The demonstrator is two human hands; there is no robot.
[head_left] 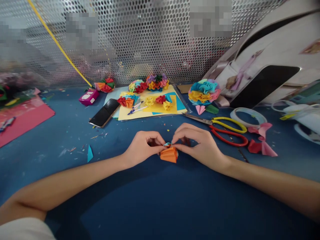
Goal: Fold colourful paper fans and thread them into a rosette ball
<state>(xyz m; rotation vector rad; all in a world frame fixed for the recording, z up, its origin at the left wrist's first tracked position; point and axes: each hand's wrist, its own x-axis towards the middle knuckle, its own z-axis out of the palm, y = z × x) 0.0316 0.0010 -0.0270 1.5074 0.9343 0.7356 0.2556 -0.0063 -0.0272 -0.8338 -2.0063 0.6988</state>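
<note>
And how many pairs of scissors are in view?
1: the scissors with one yellow and one red handle, on the table beyond the right hand. Any behind the bag would be hidden.

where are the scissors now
In the head view, the scissors lie right of centre on the blue table, beyond the right hand, beside the white roll.

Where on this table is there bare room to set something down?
Widest: the near table, between the forearms, nearer than the orange paper piece. Smaller: between black phone and left hand, beside tiny scraps. Crowded: right, around the scissors; beyond the hands, paper sheets and flowers.
</note>
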